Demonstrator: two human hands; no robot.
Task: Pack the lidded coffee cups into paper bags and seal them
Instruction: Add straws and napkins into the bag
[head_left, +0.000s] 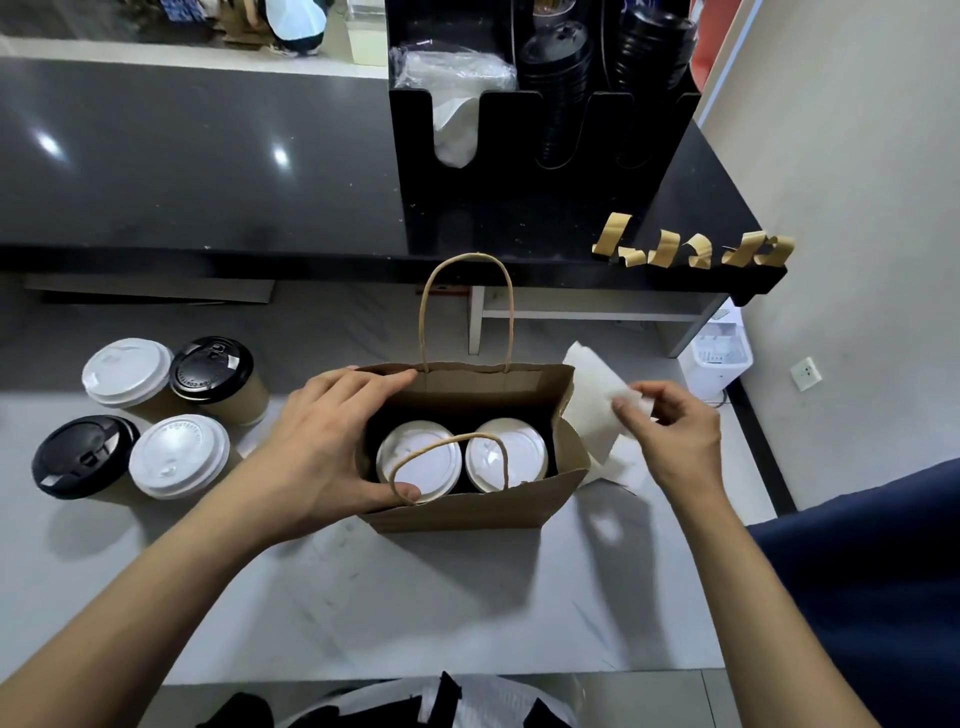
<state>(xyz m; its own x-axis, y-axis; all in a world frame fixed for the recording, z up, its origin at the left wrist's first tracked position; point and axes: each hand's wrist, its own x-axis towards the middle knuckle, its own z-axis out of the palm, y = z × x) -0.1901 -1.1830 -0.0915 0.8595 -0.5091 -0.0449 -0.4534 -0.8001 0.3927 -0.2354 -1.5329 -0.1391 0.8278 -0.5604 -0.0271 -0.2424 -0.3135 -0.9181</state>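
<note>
Two hands work at the paper bag (467, 509): the left hand (322, 447) spans its open mouth, fingers on the far rim and thumb on the near one, while the right hand (670, 436) pinches a white napkin (592, 400) just right of the bag. Let go, the mouth may sag and snag the napkin. The bag stands upright — two white-lidded cups (506, 452) inside, four more cups (179, 457) on the table (415, 597) left of the bag.

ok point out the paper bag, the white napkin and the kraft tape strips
paper bag (467, 512): head view, on its near wall
white napkin (592, 400): head view, middle of the sheet
kraft tape strips (660, 249): head view, a middle strip on the shelf edge
</note>
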